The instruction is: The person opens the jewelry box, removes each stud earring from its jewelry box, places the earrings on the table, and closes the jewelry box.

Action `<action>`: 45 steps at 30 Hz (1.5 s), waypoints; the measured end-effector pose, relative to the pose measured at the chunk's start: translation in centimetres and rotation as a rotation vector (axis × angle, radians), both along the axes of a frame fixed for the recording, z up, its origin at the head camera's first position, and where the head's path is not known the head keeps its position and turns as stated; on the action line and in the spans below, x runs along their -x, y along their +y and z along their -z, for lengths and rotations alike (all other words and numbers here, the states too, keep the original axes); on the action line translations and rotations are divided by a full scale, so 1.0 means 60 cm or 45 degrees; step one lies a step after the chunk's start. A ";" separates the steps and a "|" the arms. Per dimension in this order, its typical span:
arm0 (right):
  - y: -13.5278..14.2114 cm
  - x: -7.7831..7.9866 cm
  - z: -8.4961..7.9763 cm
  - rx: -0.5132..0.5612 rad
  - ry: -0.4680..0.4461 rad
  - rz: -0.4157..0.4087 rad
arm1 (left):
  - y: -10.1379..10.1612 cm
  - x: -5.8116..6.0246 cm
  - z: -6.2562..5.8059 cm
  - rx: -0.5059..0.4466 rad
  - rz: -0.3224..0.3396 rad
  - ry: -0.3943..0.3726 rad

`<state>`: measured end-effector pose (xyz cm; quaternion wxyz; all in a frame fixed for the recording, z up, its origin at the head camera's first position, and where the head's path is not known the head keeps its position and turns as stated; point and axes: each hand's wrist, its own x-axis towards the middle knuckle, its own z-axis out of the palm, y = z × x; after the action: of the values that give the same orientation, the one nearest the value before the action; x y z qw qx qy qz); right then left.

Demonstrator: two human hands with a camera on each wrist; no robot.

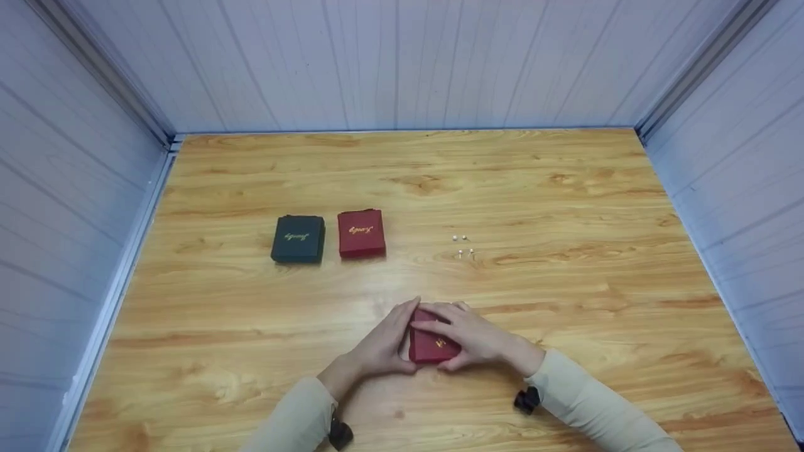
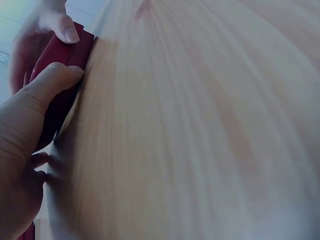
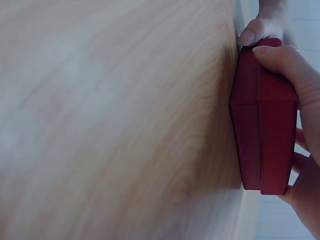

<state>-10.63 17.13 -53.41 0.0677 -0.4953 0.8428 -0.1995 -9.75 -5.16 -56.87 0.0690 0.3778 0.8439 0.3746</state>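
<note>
One left hand (image 1: pixel 382 344) and one right hand (image 1: pixel 480 336) grip a red box (image 1: pixel 429 349) on a wooden table (image 1: pixel 584 301), a dark green box (image 1: pixel 298 239) resting far left.

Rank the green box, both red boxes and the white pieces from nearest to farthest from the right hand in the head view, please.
1. Near red box: touching the right hand, at its left.
2. White pieces: just beyond that hand.
3. Far red box: beyond and to the left.
4. Green box: farther left still.
</note>
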 end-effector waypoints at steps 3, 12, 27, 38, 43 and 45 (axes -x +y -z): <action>0.000 0.000 0.000 0.007 0.001 -0.008 | 0.000 -0.001 0.001 0.007 0.001 0.011; 0.000 0.000 0.000 0.044 -0.018 -0.009 | 0.002 -0.003 0.004 0.017 -0.017 0.052; 0.000 -0.001 0.003 0.106 0.009 -0.006 | 0.005 -0.003 0.001 0.016 -0.052 0.018; -0.002 -0.004 -0.003 0.050 0.123 -0.004 | 0.005 -0.001 -0.003 0.038 -0.057 0.049; -0.003 -0.008 -0.009 -0.010 0.160 -0.007 | 0.005 -0.002 -0.003 0.055 -0.058 0.040; -0.004 -0.009 -0.010 -0.017 0.174 -0.008 | 0.004 -0.002 -0.003 0.055 -0.058 0.043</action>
<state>-10.10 16.92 -52.83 0.0140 -0.5099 0.8452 -0.1595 -9.61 -4.89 -56.69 0.0545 0.3633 0.8611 0.3515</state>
